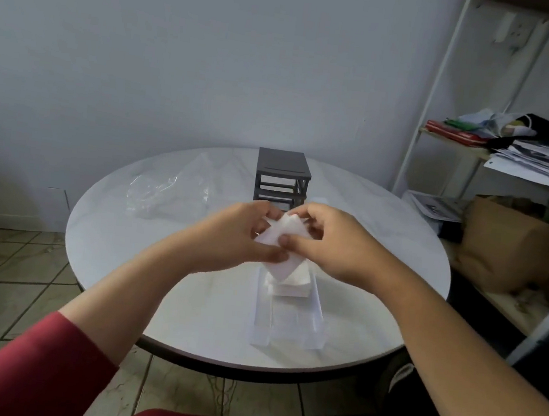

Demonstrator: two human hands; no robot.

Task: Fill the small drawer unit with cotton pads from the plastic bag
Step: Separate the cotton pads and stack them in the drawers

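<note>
- One clear plastic bag lies crumpled on the far left of the round white table, near its rim
- Left hand: fingers curled, pinching one bundle of white cotton pads above the table
- One dark grey drawer unit stands upright behind the hands
- One clear drawer lies on the table below the hands, its near end close to the table's near edge; one stack of pads sits in its far end
- Right hand: gripping the same bundle
- Open tabletop flanks the drawer on both sides
- One white shelf rack stands right of the table
</note>
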